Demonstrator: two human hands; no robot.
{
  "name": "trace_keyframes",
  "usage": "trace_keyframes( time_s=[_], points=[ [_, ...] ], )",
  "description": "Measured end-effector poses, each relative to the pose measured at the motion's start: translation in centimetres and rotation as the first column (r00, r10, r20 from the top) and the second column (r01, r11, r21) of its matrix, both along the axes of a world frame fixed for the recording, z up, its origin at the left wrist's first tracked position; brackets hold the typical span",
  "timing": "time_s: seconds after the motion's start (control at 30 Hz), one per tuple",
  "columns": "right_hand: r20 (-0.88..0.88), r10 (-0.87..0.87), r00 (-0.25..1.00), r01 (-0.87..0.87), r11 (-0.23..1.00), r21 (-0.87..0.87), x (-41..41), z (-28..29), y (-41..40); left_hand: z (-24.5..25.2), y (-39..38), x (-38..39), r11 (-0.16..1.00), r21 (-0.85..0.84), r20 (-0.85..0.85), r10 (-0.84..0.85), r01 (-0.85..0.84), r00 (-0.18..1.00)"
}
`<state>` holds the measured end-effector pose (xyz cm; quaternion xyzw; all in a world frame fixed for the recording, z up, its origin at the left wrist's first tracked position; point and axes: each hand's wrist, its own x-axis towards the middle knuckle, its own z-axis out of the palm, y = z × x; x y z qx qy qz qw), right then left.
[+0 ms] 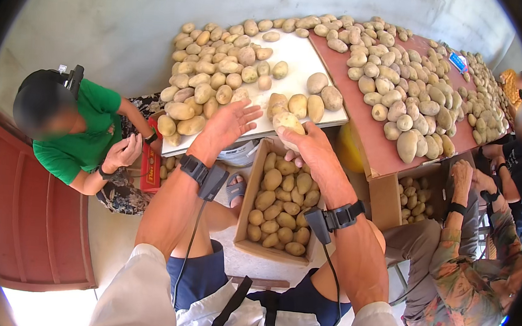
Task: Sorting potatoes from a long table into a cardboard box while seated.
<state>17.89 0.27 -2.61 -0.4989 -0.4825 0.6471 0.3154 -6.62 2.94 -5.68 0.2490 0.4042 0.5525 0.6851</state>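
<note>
In my right hand (pixel 310 146) is a pale potato (pixel 288 124), gripped between thumb and fingers just past the front edge of the white tabletop (pixel 293 50). My left hand (pixel 229 121) holds nothing; its fingers are spread over the same edge, beside a heap of potatoes (pixel 218 67). A few potatoes (pixel 297 105) sit on the tabletop close behind the held one. Below my hands, between my knees, stands an open cardboard box (pixel 244 217) filled with potatoes (pixel 280 206).
A reddish-brown table (pixel 352 110) adjoins on the right, heaped with potatoes (pixel 413 97). A person in green (pixel 94 117) sits at left by a red carton (pixel 151 168). Others sit at right, near another cardboard box (pixel 384 200) of potatoes. A yellow object (pixel 350 147) is under the table.
</note>
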Motion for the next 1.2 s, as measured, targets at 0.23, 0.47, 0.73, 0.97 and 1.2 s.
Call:
trace_keyframes(
  time_s=[0.23, 0.47, 0.73, 0.97, 1.2],
  points=[
    [0.213, 0.018, 0.977, -0.048, 0.989, 0.137, -2.0, -0.5, 0.5, 2.2, -2.4, 1.9, 0.920, -0.062, -0.223, -0.392, 0.388, 0.893],
    [0.175, 0.127, 0.976, -0.153, 0.977, 0.148, -2.1, -1.6, 0.4, 1.4, -3.4, -0.7, 0.945, -0.113, -0.370, -0.328, 0.308, 0.869],
    [0.209, 0.196, 0.958, -0.223, 0.968, 0.117, -1.1, -1.2, -0.1, -2.1, -1.0, -1.8, 0.960, 0.280, -0.787, 0.221, 0.014, 0.576],
    [0.244, 0.245, 0.938, -0.283, 0.950, 0.133, 0.4, -1.7, -0.2, -4.5, -0.6, -1.2, 0.984, 0.130, -0.959, 0.095, 0.119, 0.267],
    [0.050, 0.227, 0.973, -0.228, 0.973, 0.022, -0.9, -5.5, 0.0, -4.1, -0.9, 2.3, 0.956, 0.115, -0.993, 0.114, 0.269, 0.022]
  ],
)
